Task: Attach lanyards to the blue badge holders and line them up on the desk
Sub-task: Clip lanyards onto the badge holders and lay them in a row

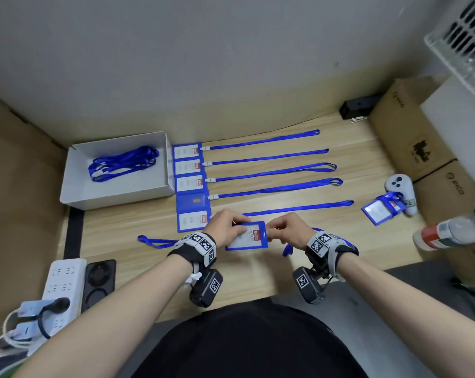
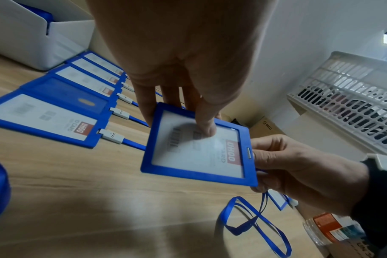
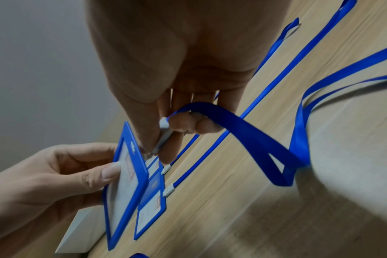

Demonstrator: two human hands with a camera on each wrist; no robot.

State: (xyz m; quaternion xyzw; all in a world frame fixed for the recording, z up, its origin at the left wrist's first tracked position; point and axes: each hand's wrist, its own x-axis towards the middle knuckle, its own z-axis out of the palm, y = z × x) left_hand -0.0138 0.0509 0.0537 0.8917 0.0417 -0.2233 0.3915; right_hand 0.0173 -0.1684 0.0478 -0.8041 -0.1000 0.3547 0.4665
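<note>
Blue badge holder (image 1: 246, 236), stiff and light, held above the surface's near edge: my left hand (image 1: 225, 225) pinches its frame, my right hand (image 1: 288, 227) pinches the limp lanyard's (image 3: 243, 136) clip (image 3: 164, 134) beside its slot.

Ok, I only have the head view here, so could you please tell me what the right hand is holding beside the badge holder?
Observer: In the right wrist view, the right hand pinches the grey lanyard clip between thumb and finger.
Operator: Thank you. Is it hooked on yet?
Observer: The clip's tip meets the slotted edge of the badge holder; I cannot tell whether it is hooked.
Operator: And how does the left hand grip?
Observer: In the left wrist view, the left hand has its thumb on the holder's clear window, with the fingers behind.
</note>
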